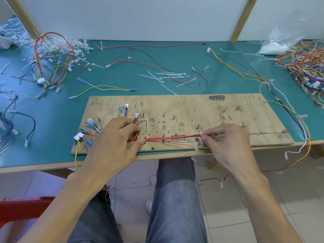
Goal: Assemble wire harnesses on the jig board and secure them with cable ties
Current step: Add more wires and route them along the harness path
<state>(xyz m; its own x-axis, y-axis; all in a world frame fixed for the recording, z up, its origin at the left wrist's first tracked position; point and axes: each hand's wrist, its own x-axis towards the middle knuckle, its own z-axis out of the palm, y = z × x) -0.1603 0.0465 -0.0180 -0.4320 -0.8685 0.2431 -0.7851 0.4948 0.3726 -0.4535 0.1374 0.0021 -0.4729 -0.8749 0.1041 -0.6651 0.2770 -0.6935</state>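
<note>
Over the jig board [192,109], one board at the table's [157,55] near edge, two hands are on the job. The left hand [112,142] lies spread across the board's left part, thumb pressing the red wires [166,138] flat and its palm hiding the nails and wiring beneath. The right hand [228,142] pinches the same wires' other end between thumb and forefinger, and the bundle runs taut along the board's front edge between the two hands. At the board's left end sits one white connector [78,136] with at least four blue terminals [90,122] fanned around it. Behind the board, loose cable ties [168,75] lie scattered among stray wires. There are two harness heaps: a looped bundle [52,55] far left by a drift of white ties [15,34], and a big tangle [305,67] far right. One clear bag [278,44] sits beside that tangle. Thin wires trail off the table onto the floor by the knees, with a red stool [21,207] low on the left.
</note>
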